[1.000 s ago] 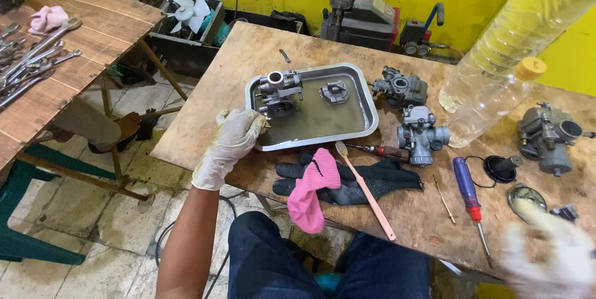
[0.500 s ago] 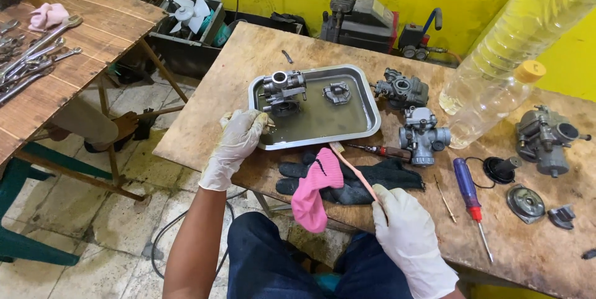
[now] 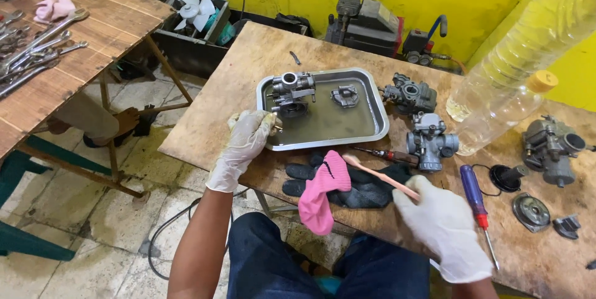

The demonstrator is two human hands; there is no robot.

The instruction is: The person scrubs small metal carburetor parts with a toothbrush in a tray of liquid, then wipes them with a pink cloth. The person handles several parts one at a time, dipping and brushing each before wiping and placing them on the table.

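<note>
Your right hand (image 3: pixel 444 227) has come back and now grips the pink toothbrush (image 3: pixel 380 176) off the bench (image 3: pixel 248 69); left hand (image 3: pixel 245 140) stays clenched on a small brass part (image 3: pixel 274 122) beside the tray (image 3: pixel 323 142).

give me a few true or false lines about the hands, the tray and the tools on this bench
1. The right hand holds a pink toothbrush. True.
2. The left hand is bare. False: it wears a pale glove and closes its grip on a small part at the corner of the tray.
3. The metal tray holds two carburetor parts in murky liquid. True.
4. The blue-handled screwdriver lies inside the tray. False: it lies on the wooden bench, right of the tray.
5. A pink cloth lies on dark gloves at the bench edge. True.
</note>
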